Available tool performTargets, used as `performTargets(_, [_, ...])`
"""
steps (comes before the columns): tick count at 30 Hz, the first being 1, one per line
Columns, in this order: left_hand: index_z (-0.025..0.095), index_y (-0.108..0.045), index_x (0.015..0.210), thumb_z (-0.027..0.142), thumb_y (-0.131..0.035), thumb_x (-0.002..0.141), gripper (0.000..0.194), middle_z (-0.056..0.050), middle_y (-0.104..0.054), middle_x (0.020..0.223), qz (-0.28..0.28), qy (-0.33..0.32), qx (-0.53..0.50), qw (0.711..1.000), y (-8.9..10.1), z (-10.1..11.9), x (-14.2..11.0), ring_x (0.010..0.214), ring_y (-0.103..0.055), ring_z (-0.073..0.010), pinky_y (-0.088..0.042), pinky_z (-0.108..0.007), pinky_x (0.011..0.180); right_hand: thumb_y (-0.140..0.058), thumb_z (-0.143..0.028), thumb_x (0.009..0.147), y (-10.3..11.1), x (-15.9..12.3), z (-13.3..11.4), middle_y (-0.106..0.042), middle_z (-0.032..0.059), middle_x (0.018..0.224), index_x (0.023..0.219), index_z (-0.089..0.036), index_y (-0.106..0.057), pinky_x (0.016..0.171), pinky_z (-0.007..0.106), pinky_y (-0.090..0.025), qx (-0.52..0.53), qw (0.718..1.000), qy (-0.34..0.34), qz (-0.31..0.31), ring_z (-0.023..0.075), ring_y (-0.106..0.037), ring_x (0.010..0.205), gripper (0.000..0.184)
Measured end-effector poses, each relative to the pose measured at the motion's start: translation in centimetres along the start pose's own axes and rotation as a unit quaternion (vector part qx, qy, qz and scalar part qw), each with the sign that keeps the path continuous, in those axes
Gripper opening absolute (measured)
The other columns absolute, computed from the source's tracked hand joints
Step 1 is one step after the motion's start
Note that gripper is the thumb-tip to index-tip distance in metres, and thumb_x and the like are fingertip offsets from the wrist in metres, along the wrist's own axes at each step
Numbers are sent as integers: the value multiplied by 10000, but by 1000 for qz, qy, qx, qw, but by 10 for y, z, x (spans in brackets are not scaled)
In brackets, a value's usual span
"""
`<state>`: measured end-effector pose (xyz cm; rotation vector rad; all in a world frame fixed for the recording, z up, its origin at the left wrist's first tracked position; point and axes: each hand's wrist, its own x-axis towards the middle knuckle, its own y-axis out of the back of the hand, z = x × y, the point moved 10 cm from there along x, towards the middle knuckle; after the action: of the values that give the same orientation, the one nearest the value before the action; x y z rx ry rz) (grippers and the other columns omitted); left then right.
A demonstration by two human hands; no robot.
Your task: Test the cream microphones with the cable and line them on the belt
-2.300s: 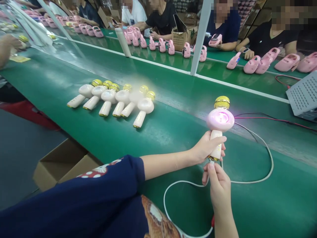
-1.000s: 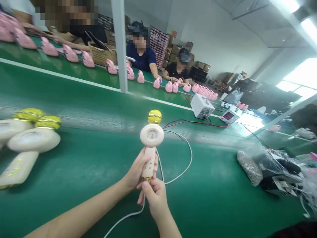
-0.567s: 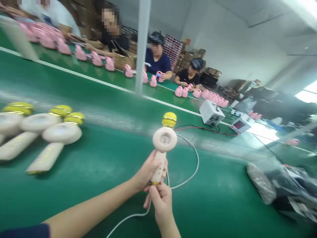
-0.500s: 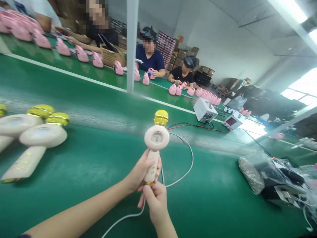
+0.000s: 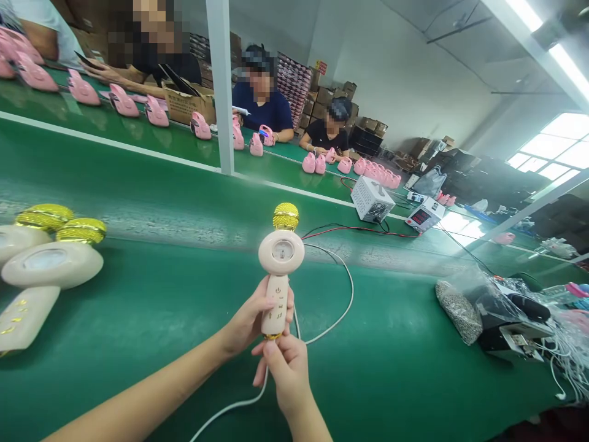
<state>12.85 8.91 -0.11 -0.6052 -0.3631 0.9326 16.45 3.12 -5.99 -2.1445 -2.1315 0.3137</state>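
Note:
My left hand [image 5: 248,320] is wrapped round the cream handle of a toy microphone [image 5: 280,261] with a gold mesh head, held upright above the green belt [image 5: 151,319]. Its round face is unlit. Just below, my right hand [image 5: 285,368] pinches the plug of a white cable [image 5: 338,307] at the base of the handle. The cable loops over the belt to the right and also trails toward me.
Two more cream microphones [image 5: 37,270] lie at the left edge. A white box [image 5: 372,199] and a meter with a red display [image 5: 426,215] sit beyond, with red and black wires. Bags and cables [image 5: 506,319] crowd the right. People handle pink toys [image 5: 317,162] across the line.
The microphone's pink light has gone out since the oldest frame. The view swung right and up; the row of microphones slid to the left edge. Both hands keep their grips.

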Motion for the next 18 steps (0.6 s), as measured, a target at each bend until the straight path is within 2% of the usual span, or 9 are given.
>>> performTargets(11, [202,-486,979,333,-605,760,282,6,-565,812,-5,-3,14,1000,1,-3,1,608,-566,-106,-532,-233,507,-596,-586,773,-1,1,3,-513,-18,386,718,-164,-708,421,230,-351,24,1000,7,-11,100,-437,332,440])
performTargets(18, [209,-468,1037,346,-611,774,329,7,-562,829,-25,-12,4,1000,1,-4,1,624,-567,-108,-548,-252,507,-614,-571,769,0,1,5,-531,-12,397,717,-150,-720,425,218,-353,29,999,8,-12,93,-453,337,437])
